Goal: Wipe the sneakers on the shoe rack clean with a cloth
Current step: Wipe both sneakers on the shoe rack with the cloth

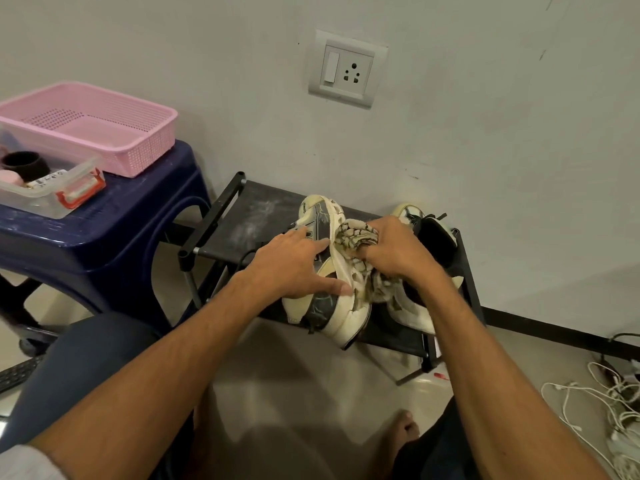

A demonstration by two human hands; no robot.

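Two forearms, mine, reach up from the lower edge. My bare foot [405, 431] rests on the floor between my knees, and white cables [606, 393] lie on the floor at far right.

Left hand [294, 265]: fingers [301, 235] straight and spread, pressed flat on the side of the sneaker [332, 306], thumb toward its nearer end.

The sneaker lies tipped on its side on the top shelf of the rack [256, 216], with one end at the shelf's front edge.

Right hand [398, 251]: fingers curled tight round a bunched, patterned cloth [356, 233], which is held against the sneaker's upper edge. Part of the cloth hangs below my wrist.

A second sneaker [436, 244] lies just beside the first, on the right end of the same shelf, partly hidden by my right hand and wrist.

The rack stands against the wall. To its left is a blue stool [114, 237], which carries a pink basket [104, 133] and a clear box [52, 199] with a red latch.

On the wall above the rack is a socket [346, 69].
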